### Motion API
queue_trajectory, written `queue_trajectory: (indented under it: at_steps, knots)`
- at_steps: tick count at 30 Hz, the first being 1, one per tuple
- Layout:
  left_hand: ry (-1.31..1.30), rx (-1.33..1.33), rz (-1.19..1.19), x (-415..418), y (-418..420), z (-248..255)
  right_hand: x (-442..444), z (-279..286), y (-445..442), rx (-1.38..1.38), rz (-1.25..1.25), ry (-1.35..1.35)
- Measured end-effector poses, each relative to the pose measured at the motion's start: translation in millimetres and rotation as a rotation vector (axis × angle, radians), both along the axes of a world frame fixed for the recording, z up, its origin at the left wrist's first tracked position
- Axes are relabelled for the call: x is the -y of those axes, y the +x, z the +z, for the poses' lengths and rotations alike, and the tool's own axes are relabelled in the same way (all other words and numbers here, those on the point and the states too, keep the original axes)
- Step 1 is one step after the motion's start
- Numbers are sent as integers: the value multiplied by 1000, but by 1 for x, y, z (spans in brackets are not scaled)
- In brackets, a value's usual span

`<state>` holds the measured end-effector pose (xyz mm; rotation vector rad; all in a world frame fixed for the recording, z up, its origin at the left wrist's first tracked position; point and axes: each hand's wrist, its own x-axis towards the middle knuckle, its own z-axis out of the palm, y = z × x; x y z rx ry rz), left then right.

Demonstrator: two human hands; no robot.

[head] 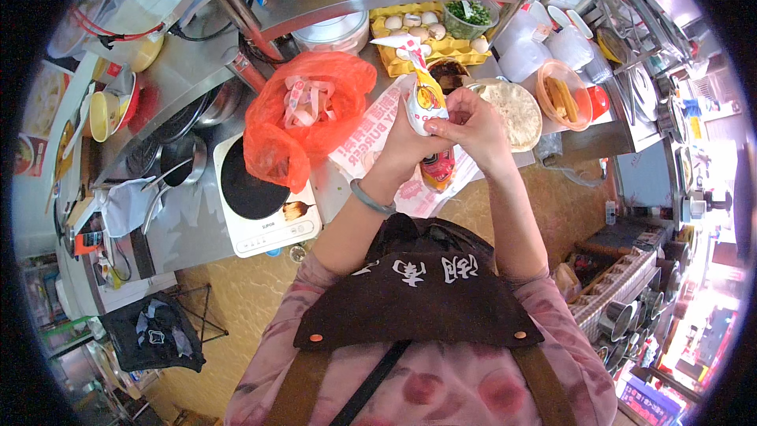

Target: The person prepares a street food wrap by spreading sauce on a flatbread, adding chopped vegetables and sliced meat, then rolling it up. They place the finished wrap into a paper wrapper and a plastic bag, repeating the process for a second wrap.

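Note:
My left hand [408,145], with a grey bangle at its wrist, is closed around a printed food wrapper bag [430,97] in white, yellow and red. On the bag's other side, my right hand [476,124] pinches it between thumb and fingers. The bag's upper end narrows to a crumpled white tip, and its red and yellow lower end shows below my hands. What it contains is hidden. Beneath lie printed burger wrapping papers [369,136]. Just right of my right hand rests a round flatbread [513,113].
Left is an open red plastic bag [260,124] with pale printed strips, overlapping a white induction cooker [266,234]. Behind are a yellow egg tray [387,59], a tub of chopped greens [470,16] and a dark bowl [447,74]. A bowl of dough sticks [562,97] stands right; a steel shelf [378,3] overhangs.

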<state>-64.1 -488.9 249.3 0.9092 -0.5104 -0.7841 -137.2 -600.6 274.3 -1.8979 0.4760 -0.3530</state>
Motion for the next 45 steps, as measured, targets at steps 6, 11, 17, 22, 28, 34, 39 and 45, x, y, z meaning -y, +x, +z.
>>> queue_trajectory:
  at_steps: [6, 11, 17, 22, 28, 34, 39, 45]
  knots:
    - [-77, -345, -111, -23, 7, -11, -5, -5, 13, 12, 147, 353]
    - [-81, -502, 42, -66, 8, -49, -23, -19, 13, 99, -28, 376]
    - [194, -476, 742, -233, 30, -34, -4, -80, -18, 161, -235, 507]
    - [423, -256, 1308, -402, 77, -109, 1, -92, -29, -76, -341, 435]
    - [1261, -301, 1088, -567, 155, -217, 8, -119, -23, -150, -181, 61]
    - [1807, 74, 881, -541, 219, -234, -14, -91, -39, -243, -328, -97]
    - [1849, 713, 1354, -459, 180, -172, 31, -112, -65, -403, -498, -329]
    - [752, 798, 1515, -244, 121, -77, 142, -173, -46, -234, -508, -311]
